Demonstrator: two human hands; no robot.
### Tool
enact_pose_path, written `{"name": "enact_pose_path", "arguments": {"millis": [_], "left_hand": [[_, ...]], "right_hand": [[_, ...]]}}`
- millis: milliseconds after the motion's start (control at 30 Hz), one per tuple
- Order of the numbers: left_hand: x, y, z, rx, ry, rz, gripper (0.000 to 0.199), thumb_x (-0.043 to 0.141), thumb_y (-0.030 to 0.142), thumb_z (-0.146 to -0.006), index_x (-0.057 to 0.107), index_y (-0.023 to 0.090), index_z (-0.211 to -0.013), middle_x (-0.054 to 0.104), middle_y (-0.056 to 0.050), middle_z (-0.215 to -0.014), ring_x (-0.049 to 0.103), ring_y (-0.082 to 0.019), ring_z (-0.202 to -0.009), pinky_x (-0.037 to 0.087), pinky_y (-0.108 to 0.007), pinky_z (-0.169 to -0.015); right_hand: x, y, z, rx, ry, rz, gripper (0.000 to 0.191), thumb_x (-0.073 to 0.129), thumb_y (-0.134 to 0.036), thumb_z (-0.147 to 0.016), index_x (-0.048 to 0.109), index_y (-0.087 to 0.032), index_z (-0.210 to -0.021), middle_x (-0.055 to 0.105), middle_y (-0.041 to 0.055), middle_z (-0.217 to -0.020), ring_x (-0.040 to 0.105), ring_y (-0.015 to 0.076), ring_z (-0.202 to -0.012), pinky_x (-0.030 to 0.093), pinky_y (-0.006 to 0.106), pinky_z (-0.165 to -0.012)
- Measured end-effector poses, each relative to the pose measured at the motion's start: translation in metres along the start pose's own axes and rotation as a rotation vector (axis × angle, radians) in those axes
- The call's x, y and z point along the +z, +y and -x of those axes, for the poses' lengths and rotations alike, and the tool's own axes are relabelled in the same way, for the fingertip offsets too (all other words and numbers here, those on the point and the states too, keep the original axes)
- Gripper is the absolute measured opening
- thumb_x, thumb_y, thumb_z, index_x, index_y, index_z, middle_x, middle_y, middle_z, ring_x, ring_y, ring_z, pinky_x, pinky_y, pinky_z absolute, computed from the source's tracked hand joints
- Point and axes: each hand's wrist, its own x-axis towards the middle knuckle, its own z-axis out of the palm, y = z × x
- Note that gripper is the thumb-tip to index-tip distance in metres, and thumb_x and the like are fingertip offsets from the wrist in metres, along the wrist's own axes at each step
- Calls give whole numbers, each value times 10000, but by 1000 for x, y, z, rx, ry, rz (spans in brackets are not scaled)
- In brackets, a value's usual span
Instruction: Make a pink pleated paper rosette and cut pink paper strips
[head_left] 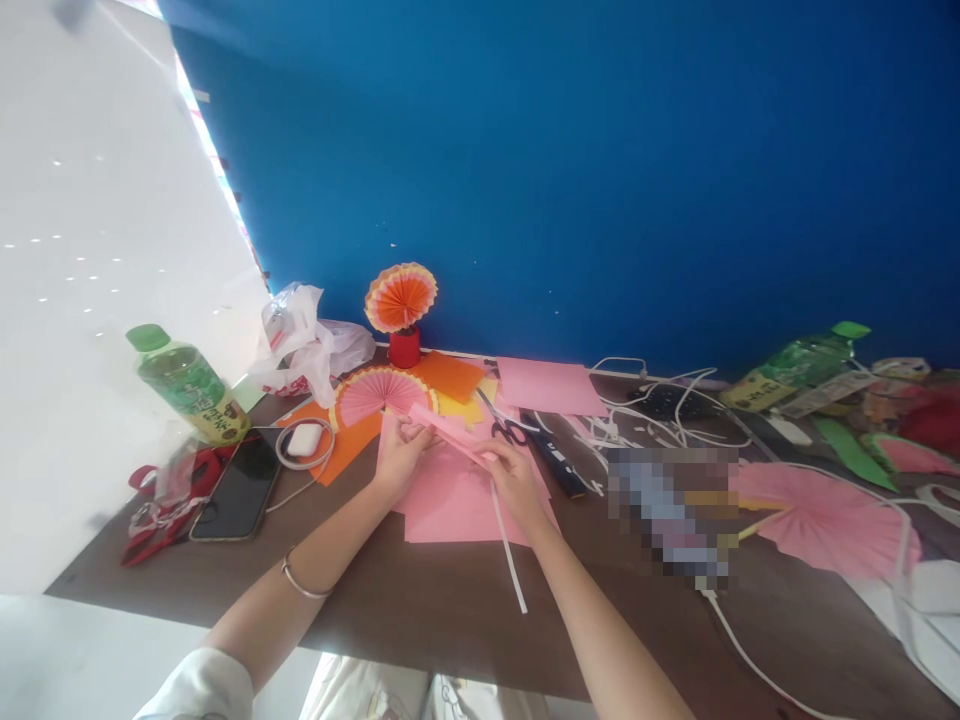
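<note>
Between my two hands is a narrow folded strip of pink paper (pixel 454 434), held slantwise above the table. My left hand (pixel 405 455) pinches its left end, and my right hand (pixel 511 480) pinches the right end. Pink paper sheets (pixel 442 515) lie beneath my hands. From under my right hand a thin white strip (pixel 511 565) reaches toward the table's front edge. Just beyond my left hand lies a pleated pink paper fan (pixel 384 395) with an orange and yellow rim. Scissors (pixel 510 430) rest to the right of the folded strip.
At left are a phone (pixel 238 485), a coiled cable with a white case (pixel 304 440) and a green-capped bottle (pixel 191 385). An orange paper rosette (pixel 402 298) stands in a red pot at the back. Tangled white cables (pixel 675 400) and another pink fan (pixel 832 520) occupy the right.
</note>
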Motion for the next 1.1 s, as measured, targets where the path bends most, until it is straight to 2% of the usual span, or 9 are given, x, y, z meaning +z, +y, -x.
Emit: {"name": "enact_pose_path", "arguments": {"millis": [133, 267, 433, 533, 633, 767, 967, 1100], "left_hand": [[4, 3, 5, 90, -4, -123, 280, 712, 261, -627, 470, 187, -747, 613, 16, -773, 635, -147, -801, 501, -324, -821], [8, 8, 10, 69, -11, -162, 276, 671, 337, -674, 583, 130, -834, 631, -63, -874, 638, -191, -831, 501, -337, -824], [1, 5, 4, 89, 46, -288, 260, 678, 370, -665, 625, 118, -699, 625, -26, -698, 630, -172, -741, 511, -288, -746], [-7, 0, -1, 78, 48, -323, 268, 670, 387, -673, 643, 120, -667, 628, -25, -660, 623, -169, -729, 501, -273, -725], [-10, -3, -5, 42, 39, -247, 264, 674, 387, -670, 647, 124, -667, 644, -32, -686, 623, -173, -761, 492, -292, -773], [-9, -4, -7, 1, 34, -156, 275, 694, 394, -643, 647, 124, -669, 659, -41, -722, 627, -183, -794, 483, -322, -821], [-9, -3, -8, 3, 39, -113, 247, 705, 369, -636, 649, 131, -673, 657, -33, -721, 630, -173, -793, 480, -322, -839], [-9, -2, -7, 18, 65, -140, 243, 696, 370, -646, 636, 134, -659, 641, -21, -681, 628, -162, -760, 491, -295, -797]], "right_hand": [[2, 2, 2, -60, 11, -4, 158, 496, -199, -680, 645, -232, -640, 588, 30, -769, 560, 198, -812, 469, 352, -783], [3, 3, 4, -143, 6, 43, 201, 468, -179, -715, 660, -238, -716, 573, 33, -779, 550, 188, -779, 481, 334, -715], [1, 6, 7, -324, -87, 205, 261, 439, -120, -741, 671, -237, -772, 567, 34, -770, 547, 174, -735, 452, 309, -682], [0, 8, 7, -372, -162, 263, 290, 423, -106, -758, 671, -239, -826, 555, 36, -778, 543, 162, -710, 454, 299, -668], [1, 9, 8, -365, -186, 243, 325, 402, -86, -751, 667, -239, -861, 547, 40, -801, 549, 151, -708, 471, 294, -669], [3, 9, 8, -258, -85, 81, 355, 421, -87, -726, 633, -253, -958, 556, 19, -816, 536, 107, -568, 487, 261, -558], [6, 4, 7, -144, -71, -74, 189, 494, -167, -740, 666, -233, -783, 534, 5, -782, 537, 92, -530, 497, 248, -505], [7, 3, 8, -213, -99, 22, 197, 498, -171, -749, 681, -243, -766, 562, 20, -781, 552, 117, -580, 497, 265, -527]]}}
